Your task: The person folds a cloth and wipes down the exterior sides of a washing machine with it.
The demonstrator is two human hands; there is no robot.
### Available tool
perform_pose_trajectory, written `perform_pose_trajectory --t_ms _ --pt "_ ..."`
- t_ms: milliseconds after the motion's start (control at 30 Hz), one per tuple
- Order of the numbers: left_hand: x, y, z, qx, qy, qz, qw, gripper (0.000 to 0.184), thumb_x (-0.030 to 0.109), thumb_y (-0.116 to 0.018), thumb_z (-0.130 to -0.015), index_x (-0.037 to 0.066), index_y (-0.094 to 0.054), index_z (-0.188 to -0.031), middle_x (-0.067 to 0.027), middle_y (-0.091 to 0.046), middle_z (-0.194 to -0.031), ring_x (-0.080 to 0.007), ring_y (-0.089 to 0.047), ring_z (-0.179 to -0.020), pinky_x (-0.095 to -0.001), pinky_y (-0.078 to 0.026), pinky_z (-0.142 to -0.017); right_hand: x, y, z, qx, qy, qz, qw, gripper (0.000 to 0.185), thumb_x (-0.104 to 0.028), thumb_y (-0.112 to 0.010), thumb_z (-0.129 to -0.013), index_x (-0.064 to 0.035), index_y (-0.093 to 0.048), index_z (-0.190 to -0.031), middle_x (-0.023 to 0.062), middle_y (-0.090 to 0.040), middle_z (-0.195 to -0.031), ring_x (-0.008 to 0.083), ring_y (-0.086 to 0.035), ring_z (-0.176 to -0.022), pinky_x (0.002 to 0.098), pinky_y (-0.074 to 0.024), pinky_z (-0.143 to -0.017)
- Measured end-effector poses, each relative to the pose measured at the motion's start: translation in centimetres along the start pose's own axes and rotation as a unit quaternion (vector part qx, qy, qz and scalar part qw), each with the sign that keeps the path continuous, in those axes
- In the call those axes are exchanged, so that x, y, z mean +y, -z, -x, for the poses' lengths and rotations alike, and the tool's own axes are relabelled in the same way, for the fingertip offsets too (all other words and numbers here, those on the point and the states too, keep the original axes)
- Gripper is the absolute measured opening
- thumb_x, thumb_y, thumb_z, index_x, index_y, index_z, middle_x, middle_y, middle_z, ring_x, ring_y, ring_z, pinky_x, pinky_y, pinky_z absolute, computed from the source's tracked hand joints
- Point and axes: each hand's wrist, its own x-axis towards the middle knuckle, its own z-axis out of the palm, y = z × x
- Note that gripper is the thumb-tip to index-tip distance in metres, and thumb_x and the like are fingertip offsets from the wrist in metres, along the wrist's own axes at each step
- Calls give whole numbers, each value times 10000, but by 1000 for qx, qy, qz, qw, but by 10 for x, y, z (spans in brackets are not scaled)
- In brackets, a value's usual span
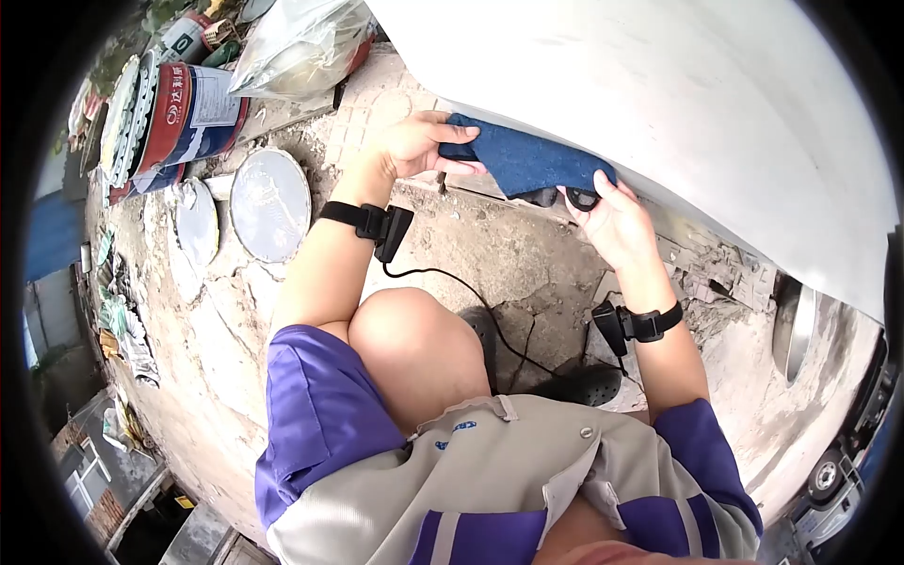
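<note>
A dark blue cloth (pixel 527 155) with a textured surface is stretched between my two hands, along the lower edge of a large white panel (pixel 678 85). My left hand (pixel 419 146) pinches its left end, thumb on top and fingers underneath. At the other end my right hand (pixel 617 221) grips the right corner, the thumb pressing on it. A dark object with a black rounded end (pixel 583 199) shows beneath the cloth by the right fingers; its kind cannot be made out. Whether the cloth touches the panel, I cannot tell.
Paint buckets (pixel 179 118) lie tipped at the upper left, near a clear plastic bag (pixel 306 47). Two round lids (pixel 270 205) rest on the cracked concrete ground (pixel 377 254). A black cable (pixel 490 309) links the wrist devices. A metal dish-like piece (pixel 799 330) is at the right.
</note>
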Motion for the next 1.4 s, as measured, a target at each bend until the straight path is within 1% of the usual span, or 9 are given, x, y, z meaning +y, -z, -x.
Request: perform_pose_trajectory --t_ms 167,267,467,667,867,1033,1133,1333,1400 --pt "-36 -51 -28 -147 120 -66 980 383 123 -613 -916 -18 -501 -1253 -169 -629 -1113 -346 -661 -956 -391 -583 -837 -6 24 35 67 31 -19 997 240 -146 -522 -960 -77 -534 -1190 65 -563 -1229 203 -517 -1173 384 -409 -1009" --pt "-21 -39 -17 -37 73 -6 997 300 109 -583 -930 -43 -557 -1187 -173 -649 -1081 -338 -662 -956 -399 -580 -849 15 16 30 -14 38 14 999 262 -156 -519 -962 -128 -532 -1222 16 -543 -1261 164 -472 -1217 382 -342 -1045" --pt "17 30 10 3 -14 -26 1000 273 120 -571 -933 -54 -586 -1143 -166 -657 -1069 -276 -674 -925 -367 -598 -810 51 -40 -32 -27 70 95 993 176 -91 -577 -926 -45 -591 -1096 -15 -600 -933 71 -514 -802 233 -435 -735" --pt "22 54 37 8 -82 -49 995 338 152 -564 -934 -90 -571 -1170 -191 -655 -1087 -252 -678 -947 -370 -592 -797 50 -62 -56 -69 -127 112 983 330 -176 -529 -963 -54 -484 -1267 58 -565 -1180 169 -565 -1006 335 -459 -945" --pt "-5 -32 -3 -123 43 -121 984 300 131 -554 -950 -54 -570 -1186 -170 -657 -1081 -278 -678 -929 -378 -593 -792 -5 15 33 6 -11 -117 993 325 -254 -414 -1011 -91 -449 -1290 127 -471 -1344 314 -474 -1228 513 -339 -1085" --pt "-48 -104 -36 -164 51 -158 972 323 170 -528 -969 -15 -549 -1233 -161 -631 -1132 -294 -655 -992 -379 -562 -862 -37 87 70 171 138 -212 952 355 -285 -304 -1039 -1 -428 -1212 151 -500 -1242 311 -485 -1209 483 -358 -1100" --pt "-35 -115 -37 -240 57 -206 947 280 175 -559 -955 -36 -598 -1136 -126 -672 -1011 -222 -659 -950 -334 -555 -833 -23 63 60 183 111 -250 944 391 -345 -344 -1026 -32 -433 -1243 131 -499 -1256 294 -495 -1194 479 -368 -1077" --pt "8 -88 -8 -176 50 -206 961 308 100 -544 -944 -58 -553 -1208 -180 -616 -1164 -307 -617 -1077 -470 -528 -911 3 23 18 117 32 -293 949 349 -237 -467 -984 -69 -426 -1287 125 -505 -1298 317 -494 -1195 493 -321 -1061" --pt "-4 -89 -12 -163 48 -207 963 298 70 -500 -961 -46 -530 -1234 -194 -595 -1193 -322 -613 -1076 -468 -538 -894 1 41 17 117 54 -295 947 295 -164 -455 -977 -49 -458 -1248 132 -560 -1217 314 -561 -1110 478 -406 -993"
